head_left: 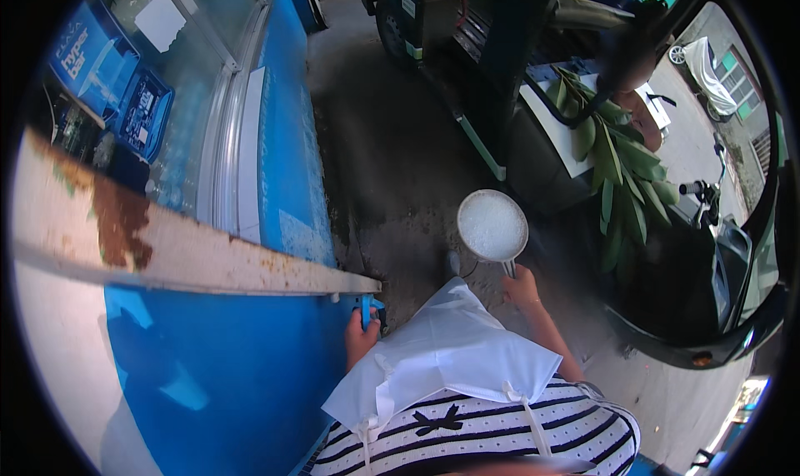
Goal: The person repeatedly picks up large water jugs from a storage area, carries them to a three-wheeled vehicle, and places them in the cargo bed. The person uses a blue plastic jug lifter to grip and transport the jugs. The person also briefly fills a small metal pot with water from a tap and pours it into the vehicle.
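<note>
My right hand [521, 287] is closed around the handle of a round saucepan [492, 265], held out in front at waist height. White, grainy or frothy stuff [492, 224] fills it nearly to the rim; which of the two I cannot tell. At the free edge of a blue door [242, 359], my left hand [361, 336] grips a blue door handle [366, 311]. The fingers wrap round it, partly hidden. A white apron [450, 334] hangs between my two arms.
Left stands a blue wall [287, 143] with a metal-framed window [221, 134]. A rusty white beam [183, 226] runs along the door's top. On the right is a dark vehicle [542, 164] with leafy branches [625, 168]; beside them shows a person's bare arm [646, 119]. Dark pavement [383, 143] stretches ahead.
</note>
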{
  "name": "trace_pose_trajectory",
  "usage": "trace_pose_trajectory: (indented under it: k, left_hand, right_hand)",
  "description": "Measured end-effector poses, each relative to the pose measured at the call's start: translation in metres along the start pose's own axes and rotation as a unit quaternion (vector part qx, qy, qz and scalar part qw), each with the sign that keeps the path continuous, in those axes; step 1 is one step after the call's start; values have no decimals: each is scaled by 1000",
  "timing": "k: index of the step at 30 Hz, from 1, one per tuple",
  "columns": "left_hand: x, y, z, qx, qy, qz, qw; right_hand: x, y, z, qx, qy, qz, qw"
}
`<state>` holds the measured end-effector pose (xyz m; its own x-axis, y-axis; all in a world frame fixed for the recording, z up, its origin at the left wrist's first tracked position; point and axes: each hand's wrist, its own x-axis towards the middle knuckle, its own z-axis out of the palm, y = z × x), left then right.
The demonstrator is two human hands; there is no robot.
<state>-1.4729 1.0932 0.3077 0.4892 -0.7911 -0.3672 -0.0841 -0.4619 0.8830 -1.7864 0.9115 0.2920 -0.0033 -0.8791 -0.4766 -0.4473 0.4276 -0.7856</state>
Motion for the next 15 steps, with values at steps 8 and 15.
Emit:
trace_pose_trajectory:
  k: [8, 15]
  left_hand:
    - [130, 129, 69, -10, 10, 63, 998]
    - [250, 166, 80, 11, 64, 33, 997]
  right_hand:
    - [240, -133, 9, -32, -104, -61, 992]
    - [456, -254, 66, 49, -95, 0, 994]
